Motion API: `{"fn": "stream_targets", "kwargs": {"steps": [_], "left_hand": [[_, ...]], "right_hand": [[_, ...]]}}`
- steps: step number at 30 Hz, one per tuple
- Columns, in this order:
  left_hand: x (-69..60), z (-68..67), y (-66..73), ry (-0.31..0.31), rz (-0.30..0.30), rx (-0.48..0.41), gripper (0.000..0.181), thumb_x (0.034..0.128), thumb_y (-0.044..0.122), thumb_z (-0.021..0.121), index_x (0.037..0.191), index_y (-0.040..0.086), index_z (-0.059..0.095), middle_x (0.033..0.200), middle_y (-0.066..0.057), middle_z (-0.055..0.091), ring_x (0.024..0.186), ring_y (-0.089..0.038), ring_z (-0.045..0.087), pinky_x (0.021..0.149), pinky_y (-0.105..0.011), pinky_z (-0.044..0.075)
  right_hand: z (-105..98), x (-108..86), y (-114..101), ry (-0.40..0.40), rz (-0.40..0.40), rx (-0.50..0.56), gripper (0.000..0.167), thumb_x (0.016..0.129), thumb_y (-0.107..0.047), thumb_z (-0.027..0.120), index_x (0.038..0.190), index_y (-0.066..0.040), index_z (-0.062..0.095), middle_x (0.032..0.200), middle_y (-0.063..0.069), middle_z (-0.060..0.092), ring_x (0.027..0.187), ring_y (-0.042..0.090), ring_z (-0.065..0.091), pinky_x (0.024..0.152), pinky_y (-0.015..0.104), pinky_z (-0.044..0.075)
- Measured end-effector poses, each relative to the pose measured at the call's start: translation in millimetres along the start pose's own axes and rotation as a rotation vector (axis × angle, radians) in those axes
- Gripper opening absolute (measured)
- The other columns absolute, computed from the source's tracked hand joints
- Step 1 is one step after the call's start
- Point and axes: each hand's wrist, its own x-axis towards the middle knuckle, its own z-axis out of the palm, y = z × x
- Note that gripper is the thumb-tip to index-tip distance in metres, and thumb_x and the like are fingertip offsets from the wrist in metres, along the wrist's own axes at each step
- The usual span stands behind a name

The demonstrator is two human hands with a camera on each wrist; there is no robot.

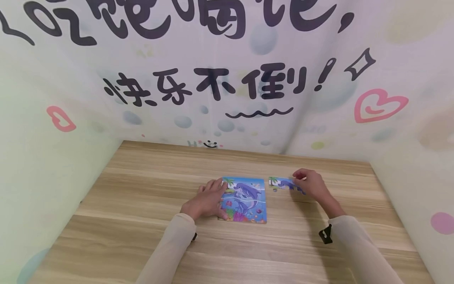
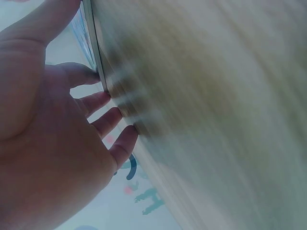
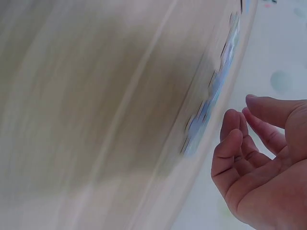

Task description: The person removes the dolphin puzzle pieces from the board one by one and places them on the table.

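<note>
While my left hand (image 1: 207, 199), fingers wide, touches the puzzle board (image 1: 246, 201) | right hand (image 1: 313, 184) narrow, seemingly empty | pieces (image 1: 283, 183) look light, stiff — I'd pinch their edges

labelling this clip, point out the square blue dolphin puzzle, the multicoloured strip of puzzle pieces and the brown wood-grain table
Square blue dolphin puzzle (image 1: 245, 200), head view: printed middle
Multicoloured strip of puzzle pieces (image 1: 285, 183), head view: printed purple dolphin
Brown wood-grain table (image 1: 117, 221), head view: bare top, left side

The left hand (image 1: 205, 200) hides part of the puzzle (image 1: 248, 197), and the upper wall writing (image 1: 227, 15) is cut off above.
</note>
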Motion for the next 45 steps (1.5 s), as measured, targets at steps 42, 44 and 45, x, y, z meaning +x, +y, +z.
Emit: {"fn": "stream_targets", "kwargs": {"steps": [42,44,45], "left_hand": [[2.5,1.9,-1.6,0.008,0.013,0.001,0.111,0.0752,0.046,0.083,0.158,0.007,0.020,0.166,-0.013,0.011,0.151,-0.032,0.012,0.115,-0.055,0.018],[2.5,1.9,-2.3,0.011,0.015,-0.002,0.111,0.0753,0.045,0.083,0.158,0.007,0.021,0.166,-0.013,0.012,0.151,-0.033,0.012,0.115,-0.055,0.017],[2.5,2.1,-2.7,0.011,0.014,-0.001,0.111,0.0753,0.046,0.083,0.158,0.007,0.021,0.166,-0.013,0.011,0.151,-0.033,0.012,0.115,-0.055,0.017]], "right_hand": [[108,3.4,-133,-0.262,-0.267,-0.121,0.027,0.090,-0.023,0.073,0.113,-0.007,0.073,0.098,0.004,0.072,0.090,0.019,0.065,0.083,0.040,0.054],[111,2.4,-137,-0.271,-0.256,-0.142,0.026,0.090,-0.024,0.073,0.110,-0.008,0.073,0.096,0.003,0.071,0.087,0.018,0.065,0.080,0.040,0.054],[112,1.9,-139,-0.273,-0.252,-0.153,0.025,0.090,-0.025,0.073,0.108,-0.010,0.073,0.094,0.002,0.070,0.086,0.017,0.064,0.079,0.039,0.054]]}}
